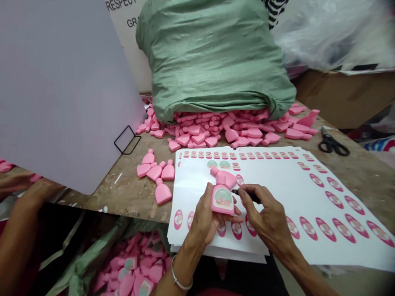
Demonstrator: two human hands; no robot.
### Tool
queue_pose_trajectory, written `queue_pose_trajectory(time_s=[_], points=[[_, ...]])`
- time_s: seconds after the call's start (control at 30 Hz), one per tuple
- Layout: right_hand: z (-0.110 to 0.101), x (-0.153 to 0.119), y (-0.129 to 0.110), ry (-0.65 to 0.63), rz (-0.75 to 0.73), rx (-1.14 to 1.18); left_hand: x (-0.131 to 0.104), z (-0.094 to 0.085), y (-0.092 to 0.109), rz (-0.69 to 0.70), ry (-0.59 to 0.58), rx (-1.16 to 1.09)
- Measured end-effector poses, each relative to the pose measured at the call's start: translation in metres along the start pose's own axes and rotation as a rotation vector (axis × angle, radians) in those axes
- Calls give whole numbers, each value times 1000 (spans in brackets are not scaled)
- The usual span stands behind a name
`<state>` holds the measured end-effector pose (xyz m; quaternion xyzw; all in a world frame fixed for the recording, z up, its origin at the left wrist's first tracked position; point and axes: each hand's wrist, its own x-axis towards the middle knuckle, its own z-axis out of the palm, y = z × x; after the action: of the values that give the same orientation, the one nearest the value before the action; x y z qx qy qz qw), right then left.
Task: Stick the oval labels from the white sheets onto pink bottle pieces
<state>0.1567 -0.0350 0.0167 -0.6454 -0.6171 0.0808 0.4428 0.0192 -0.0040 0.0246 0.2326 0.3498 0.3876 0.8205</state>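
My left hand (206, 216) is closed around a pink bottle-shaped piece (222, 200) that has a green label on its front. Behind it, a second pink piece (227, 178) shows no label. My right hand (264, 210) pinches a dark, slim tool (251, 195), its tip close to the labelled piece's right edge. Beneath both hands lie white sticker sheets (266, 176) with rows of small oval and rounded pink labels and two green ones. Several plain pink pieces (162, 192) rest left of the sheets.
A green sack (213, 56) stands at the back over a heap of pink pieces (197, 135). Black scissors (332, 145) lie right. A pale panel (59, 83) and another person's arm (19, 227) are left. Below sits an open bag of pink pieces (133, 271).
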Motion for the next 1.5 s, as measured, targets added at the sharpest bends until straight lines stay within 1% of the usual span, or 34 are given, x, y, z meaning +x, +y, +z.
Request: queue_pose_trajectory(time_s=[0.17,0.27,0.4,0.5,0.57,0.67,0.77,0.83,0.93,1.0,1.13,1.2,1.27,1.3,1.33,1.37,1.47,1.5], points=[[1,4,-2,22,-76,-19,-1,0,0,107,-8,29],[1,6,-3,20,-116,-29,-1,1,0,136,3,48],[0,8,-3,-1,-132,-22,-1,1,1,153,-3,80],[1,10,-3,-44,-115,49,-1,-1,2,148,-16,130],[3,11,-4,-52,-120,79,0,-4,2,125,18,166],[6,13,-4,-34,-154,61,0,-9,0,119,86,189],[5,16,-5,-20,-183,-5,0,-11,-1,118,85,197],[2,17,-5,10,-236,-69,-1,-9,0,115,94,197],[-4,16,-4,92,-392,-202,-3,-4,0,124,125,188],[-7,14,-2,134,-486,-293,-3,0,-1,124,121,186],[-12,12,3,153,-608,-438,-1,5,-5,128,113,164],[-15,13,5,141,-571,-539,0,6,-5,130,111,157],[-19,16,8,153,-443,-624,1,7,-3,130,110,158],[-20,17,8,165,-372,-620,2,8,-2,131,110,157],[-20,18,8,167,-313,-564,2,8,-1,133,106,153],[-19,19,7,150,-268,-457,2,8,-1,136,103,146],[-9,17,1,5,-191,-5,4,5,-2,141,97,114],[-4,16,-1,-40,-173,112,5,4,-4,132,98,100]])
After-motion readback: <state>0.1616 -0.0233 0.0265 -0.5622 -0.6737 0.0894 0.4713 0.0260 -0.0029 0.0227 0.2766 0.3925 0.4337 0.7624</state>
